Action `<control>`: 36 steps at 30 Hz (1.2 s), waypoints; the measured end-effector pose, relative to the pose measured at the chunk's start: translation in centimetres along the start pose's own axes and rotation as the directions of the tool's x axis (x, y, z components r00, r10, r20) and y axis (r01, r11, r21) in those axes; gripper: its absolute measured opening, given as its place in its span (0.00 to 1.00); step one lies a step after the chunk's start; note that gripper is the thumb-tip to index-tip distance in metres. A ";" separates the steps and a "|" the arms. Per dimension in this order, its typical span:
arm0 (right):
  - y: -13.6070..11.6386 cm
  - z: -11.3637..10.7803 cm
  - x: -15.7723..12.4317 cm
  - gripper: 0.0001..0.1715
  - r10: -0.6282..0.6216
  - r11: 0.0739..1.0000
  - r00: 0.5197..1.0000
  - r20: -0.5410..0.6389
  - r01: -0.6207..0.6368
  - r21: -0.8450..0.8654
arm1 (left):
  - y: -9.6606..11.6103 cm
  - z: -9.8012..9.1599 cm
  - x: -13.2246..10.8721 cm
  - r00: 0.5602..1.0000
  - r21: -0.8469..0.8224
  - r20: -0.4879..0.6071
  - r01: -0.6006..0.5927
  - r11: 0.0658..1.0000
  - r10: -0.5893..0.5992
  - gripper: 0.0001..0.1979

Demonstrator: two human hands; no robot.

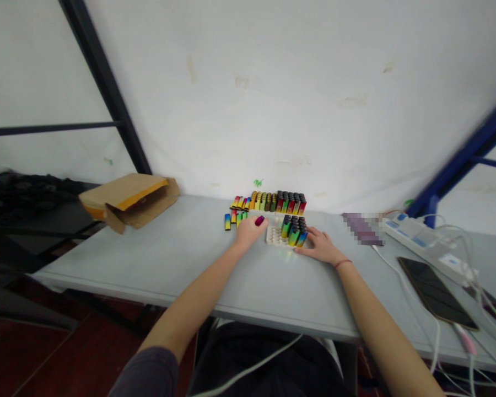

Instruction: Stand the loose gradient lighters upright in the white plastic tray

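My left hand is closed on a small magenta lighter-shaped case, held just left of a white tray with round holes. Several blue, green and yellow cases with black tops stand upright in the right part of the tray; holes show in its left part. At the tray's right side my right hand grips it by the near corner, thumb along the front edge and fingers beside the cases. Loose multicoloured cases lie behind and left of my left hand, some of them partly hidden by it.
Behind the tray stand a yellow group and a red, black-topped group of cases. An open cardboard box sits at the left. To the right are a phone, a partly blurred purple object, a power strip and cables.
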State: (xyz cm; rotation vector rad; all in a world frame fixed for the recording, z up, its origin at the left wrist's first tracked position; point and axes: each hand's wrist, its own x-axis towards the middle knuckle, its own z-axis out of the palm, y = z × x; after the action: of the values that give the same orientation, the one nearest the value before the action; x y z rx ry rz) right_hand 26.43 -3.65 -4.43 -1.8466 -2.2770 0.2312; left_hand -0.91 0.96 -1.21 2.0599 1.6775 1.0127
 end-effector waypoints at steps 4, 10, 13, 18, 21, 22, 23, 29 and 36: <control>0.1 0.1 0.1 0.50 -0.001 1.000 1.000 0.003 0.001 -0.004 | 0.0 0.0 0.0 0.999 0.067 -0.022 -0.028 0.997 0.030 0.16; 0.0 0.1 0.0 0.51 0.013 1.000 1.000 0.004 -0.013 0.016 | -0.4 0.0 0.2 0.994 0.034 -0.105 -0.034 0.999 0.038 0.14; 0.0 0.1 0.0 0.51 0.015 1.000 1.000 0.009 -0.015 0.021 | -0.4 0.0 0.1 0.991 0.010 -0.122 -0.045 0.999 0.045 0.16; -0.1 0.0 0.0 0.50 0.022 1.000 1.000 0.005 -0.022 0.017 | -0.2 -0.2 -0.1 0.994 0.046 -0.108 -0.024 0.999 0.029 0.18; -0.1 -0.2 -0.1 0.51 0.017 1.000 1.000 0.007 -0.017 0.014 | -0.1 -0.3 0.0 0.996 0.093 -0.090 0.000 0.996 0.008 0.17; -0.1 -0.2 -0.1 0.51 0.016 1.000 1.000 0.009 -0.016 0.012 | -0.1 -0.3 0.1 0.996 0.107 -0.088 0.004 0.994 0.005 0.16; -0.2 -0.2 -0.1 0.51 0.016 1.000 1.000 0.011 -0.016 0.010 | -0.1 -0.3 0.1 0.996 0.118 -0.089 0.009 0.993 0.002 0.16; -0.1 -0.2 -0.1 0.46 0.015 1.000 1.000 0.012 -0.015 -0.005 | -0.4 -0.2 0.4 0.993 0.101 -0.107 0.051 0.994 -0.040 0.14; 0.0 -0.2 -0.1 0.47 -0.004 1.000 1.000 0.007 0.004 0.008 | -1.1 0.2 0.4 0.993 -0.157 -0.114 0.014 0.988 -0.032 0.14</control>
State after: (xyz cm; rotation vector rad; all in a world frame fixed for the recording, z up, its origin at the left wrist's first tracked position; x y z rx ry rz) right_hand 26.49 -3.78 -4.21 -1.8406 -2.2804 0.2457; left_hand -1.54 1.70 -1.90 1.9115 1.6156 1.2360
